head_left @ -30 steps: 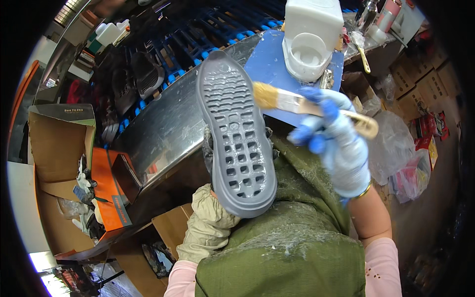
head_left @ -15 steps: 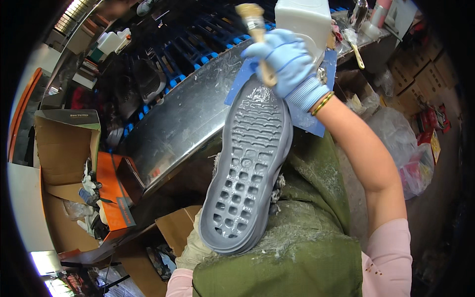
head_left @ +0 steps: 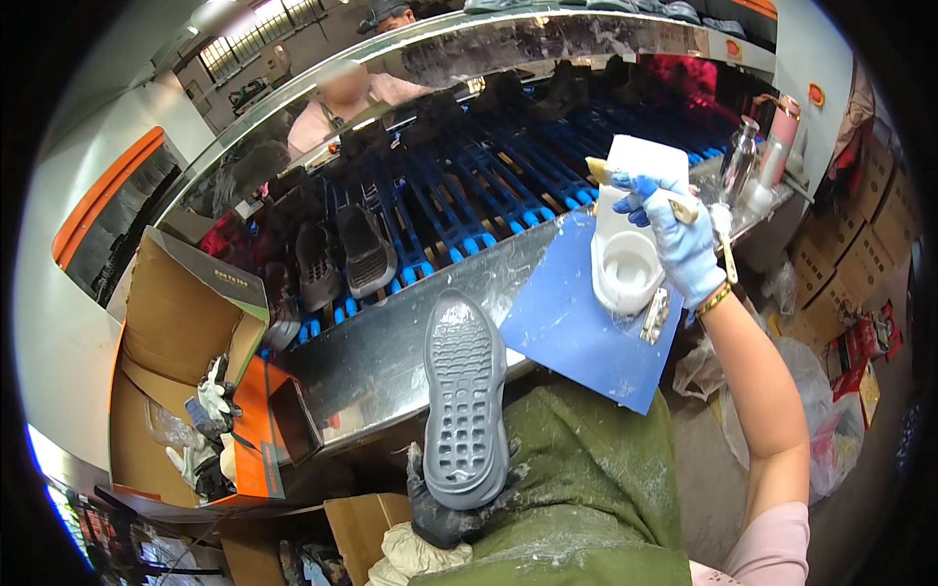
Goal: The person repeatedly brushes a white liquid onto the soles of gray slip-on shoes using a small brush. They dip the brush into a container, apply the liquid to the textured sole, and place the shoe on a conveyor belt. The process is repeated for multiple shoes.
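Two hands: left [head_left: 445, 508] under grey sole [head_left: 464, 396], right [head_left: 679, 239] gripping brush [head_left: 640, 188].

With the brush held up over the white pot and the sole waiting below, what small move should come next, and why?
Probably lower the brush into the white pot. The right hand holds it just above the pot's open mouth, bristles pointing away. The left hand presents the grey sole tread-up, away from the brush.
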`<act>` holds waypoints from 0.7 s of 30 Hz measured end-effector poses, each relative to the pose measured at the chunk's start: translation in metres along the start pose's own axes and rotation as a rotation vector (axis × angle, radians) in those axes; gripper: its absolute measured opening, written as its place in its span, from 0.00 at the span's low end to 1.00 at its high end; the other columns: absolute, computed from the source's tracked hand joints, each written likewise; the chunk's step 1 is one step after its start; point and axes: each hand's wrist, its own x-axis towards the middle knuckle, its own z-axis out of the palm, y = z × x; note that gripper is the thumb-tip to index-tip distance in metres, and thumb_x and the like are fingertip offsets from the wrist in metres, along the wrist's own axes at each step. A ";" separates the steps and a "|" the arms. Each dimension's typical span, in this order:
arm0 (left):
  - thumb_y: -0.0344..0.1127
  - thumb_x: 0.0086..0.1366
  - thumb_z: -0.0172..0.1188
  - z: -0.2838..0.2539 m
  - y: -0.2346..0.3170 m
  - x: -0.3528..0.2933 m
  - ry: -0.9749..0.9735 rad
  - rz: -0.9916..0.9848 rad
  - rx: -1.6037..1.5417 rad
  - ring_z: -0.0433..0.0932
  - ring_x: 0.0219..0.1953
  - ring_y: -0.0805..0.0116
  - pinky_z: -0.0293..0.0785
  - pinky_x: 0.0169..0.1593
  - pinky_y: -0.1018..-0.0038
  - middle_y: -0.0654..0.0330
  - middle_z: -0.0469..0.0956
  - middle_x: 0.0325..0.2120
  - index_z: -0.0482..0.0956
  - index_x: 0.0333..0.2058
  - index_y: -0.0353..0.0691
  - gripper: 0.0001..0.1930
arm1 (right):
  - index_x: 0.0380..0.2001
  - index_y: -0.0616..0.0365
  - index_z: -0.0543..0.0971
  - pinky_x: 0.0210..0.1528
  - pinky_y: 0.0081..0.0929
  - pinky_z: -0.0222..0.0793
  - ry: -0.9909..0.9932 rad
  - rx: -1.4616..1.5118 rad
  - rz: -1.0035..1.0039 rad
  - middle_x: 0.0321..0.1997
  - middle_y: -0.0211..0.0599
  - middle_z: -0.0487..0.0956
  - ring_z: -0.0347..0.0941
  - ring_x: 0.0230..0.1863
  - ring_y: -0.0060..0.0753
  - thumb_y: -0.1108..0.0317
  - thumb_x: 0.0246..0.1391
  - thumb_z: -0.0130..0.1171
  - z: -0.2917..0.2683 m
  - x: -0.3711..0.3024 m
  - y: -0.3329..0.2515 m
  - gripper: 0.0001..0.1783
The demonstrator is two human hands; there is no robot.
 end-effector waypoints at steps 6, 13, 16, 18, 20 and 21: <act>0.58 0.73 0.45 0.019 0.002 0.012 0.120 0.140 -0.037 0.70 0.61 0.24 0.76 0.56 0.31 0.36 0.69 0.63 0.60 0.70 0.36 0.37 | 0.48 0.56 0.84 0.37 0.17 0.76 0.085 0.055 0.192 0.40 0.30 0.87 0.82 0.36 0.19 0.50 0.69 0.60 -0.002 0.073 0.020 0.20; 0.64 0.73 0.40 0.020 -0.006 0.029 0.003 0.086 -0.188 0.64 0.66 0.26 0.68 0.62 0.29 0.41 0.65 0.67 0.57 0.73 0.43 0.40 | 0.48 0.54 0.85 0.41 0.19 0.78 0.048 0.125 0.409 0.41 0.34 0.86 0.81 0.36 0.21 0.45 0.70 0.55 -0.023 0.114 0.060 0.24; 0.65 0.72 0.41 0.021 -0.009 0.038 0.024 0.044 -0.134 0.63 0.67 0.25 0.67 0.62 0.29 0.41 0.65 0.67 0.57 0.73 0.44 0.40 | 0.49 0.57 0.85 0.42 0.19 0.79 0.028 0.218 0.353 0.42 0.35 0.86 0.83 0.37 0.22 0.50 0.70 0.57 -0.028 0.107 0.059 0.22; 0.65 0.72 0.42 0.021 -0.015 0.043 0.034 0.058 -0.115 0.63 0.67 0.26 0.67 0.62 0.28 0.41 0.65 0.67 0.57 0.73 0.44 0.40 | 0.50 0.59 0.85 0.44 0.19 0.79 0.028 0.217 0.329 0.43 0.36 0.86 0.82 0.38 0.23 0.56 0.70 0.58 -0.024 0.102 0.045 0.18; 0.64 0.73 0.42 0.026 -0.018 0.046 0.047 0.062 -0.089 0.64 0.67 0.27 0.68 0.61 0.28 0.41 0.65 0.67 0.58 0.73 0.44 0.39 | 0.51 0.59 0.85 0.44 0.18 0.79 0.002 0.170 0.339 0.43 0.36 0.86 0.82 0.38 0.22 0.60 0.68 0.59 -0.021 0.101 0.039 0.17; 0.63 0.73 0.42 0.029 -0.019 0.049 0.054 0.054 -0.073 0.65 0.66 0.27 0.68 0.61 0.28 0.42 0.66 0.66 0.59 0.72 0.44 0.38 | 0.51 0.59 0.85 0.43 0.18 0.79 0.011 0.182 0.345 0.43 0.36 0.86 0.82 0.38 0.22 0.64 0.68 0.60 -0.019 0.099 0.038 0.15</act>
